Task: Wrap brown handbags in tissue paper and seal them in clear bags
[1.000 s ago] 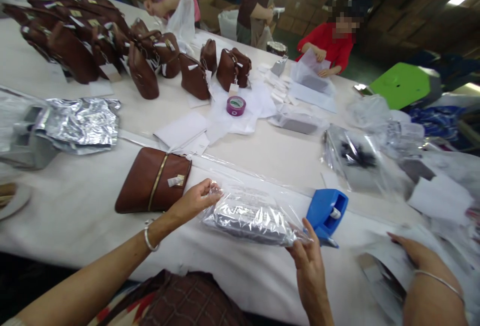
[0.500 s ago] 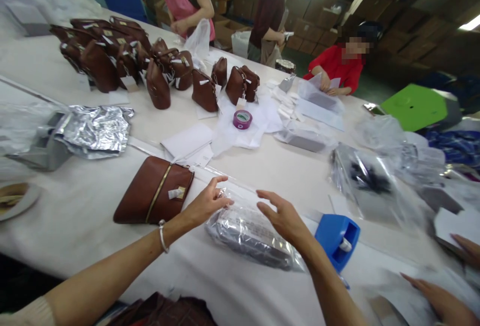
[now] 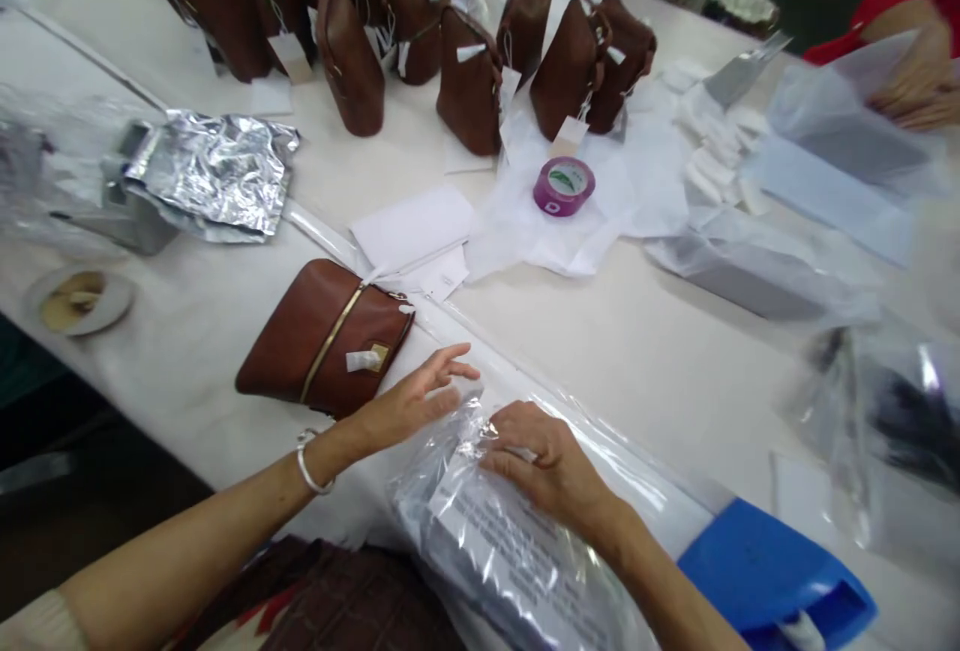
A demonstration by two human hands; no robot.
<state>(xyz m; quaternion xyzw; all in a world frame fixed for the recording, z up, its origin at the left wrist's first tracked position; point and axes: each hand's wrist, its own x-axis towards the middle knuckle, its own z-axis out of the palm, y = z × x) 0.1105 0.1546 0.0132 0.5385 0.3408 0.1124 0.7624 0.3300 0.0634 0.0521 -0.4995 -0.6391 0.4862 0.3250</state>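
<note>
1. Right hand (image 3: 536, 456), fingers curled, seems to pinch the gathered end of the clear plastic packet (image 3: 517, 566) by the table's (image 3: 600, 361) near edge; left hand (image 3: 416, 399), loosely open, is beside it, contact unclear.
2. Gentle, even tension should limit creases.
3. Packet: glossy, crinkled; brown bag (image 3: 296, 331): smooth, tapered.

Ahead of me a purple tape roll (image 3: 563, 193) lies on thin white sheets (image 3: 651, 193). I see crumpled silver foil (image 3: 214, 171) farther left.
</note>
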